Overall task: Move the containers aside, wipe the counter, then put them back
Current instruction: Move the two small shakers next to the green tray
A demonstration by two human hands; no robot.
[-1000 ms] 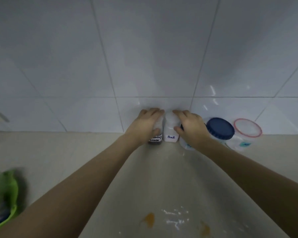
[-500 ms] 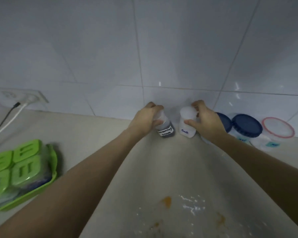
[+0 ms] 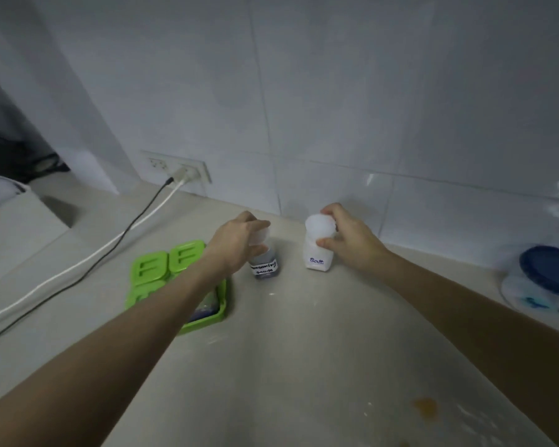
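My left hand (image 3: 239, 241) grips the white cap of a small dark bottle labelled seasoning sauce (image 3: 265, 267). My right hand (image 3: 346, 237) holds a white bottle labelled Salt (image 3: 318, 250) by its top. Both bottles are upright, near the beige counter (image 3: 304, 350), just right of a green lidded box (image 3: 171, 272); I cannot tell if they touch the counter. A blue-lidded tub (image 3: 549, 272) stands at the far right by the wall. An orange stain (image 3: 426, 408) and white powder lie on the counter near me.
A wall socket (image 3: 181, 169) holds a plug, and white and black cables (image 3: 110, 246) run leftward across the counter. A white appliance (image 3: 10, 221) sits at the far left. The tiled wall closes off the back of the counter.
Both hands have carried the sauce and salt bottles leftward, away from the blue-lidded tubs and toward the green box. The view has swung left, and the socket and cables now show.
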